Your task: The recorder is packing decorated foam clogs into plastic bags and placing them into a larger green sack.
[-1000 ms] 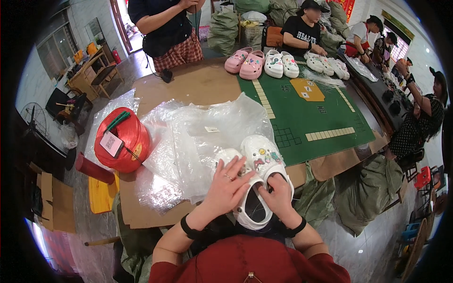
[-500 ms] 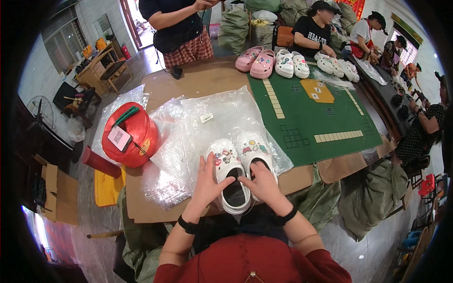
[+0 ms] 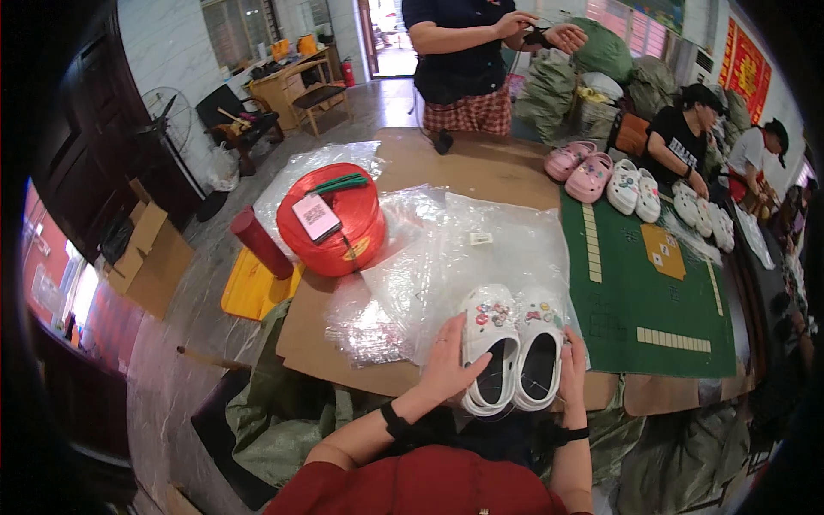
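A pair of white clogs, the left clog [image 3: 488, 330] and the right clog [image 3: 541, 330], sits side by side at the table's near edge, toes pointing away from me. Colourful charms dot both toe parts, and the heel openings face me. My left hand [image 3: 448, 362] grips the left clog's outer side, its thumb reaching over the opening. Along the right clog's outer side, my right hand [image 3: 572, 367] is pressed, some of its fingers hidden. A thin clear strand shows by the heels. Beyond the toes lies a clear plastic bag [image 3: 506, 245].
A red twine roll [image 3: 356, 225] with a card on top stands left. Several clogs, including a pink pair [image 3: 588, 176], line the far side of a green mat [image 3: 618, 296]. One person [image 3: 459, 64] stands across the cardboard-covered table; others sit at right. A yellow stool [image 3: 249, 287] stands left.
My view has swung left. My right hand has come out of the right clog's opening to its outer side. My left hand stays at the left clog.
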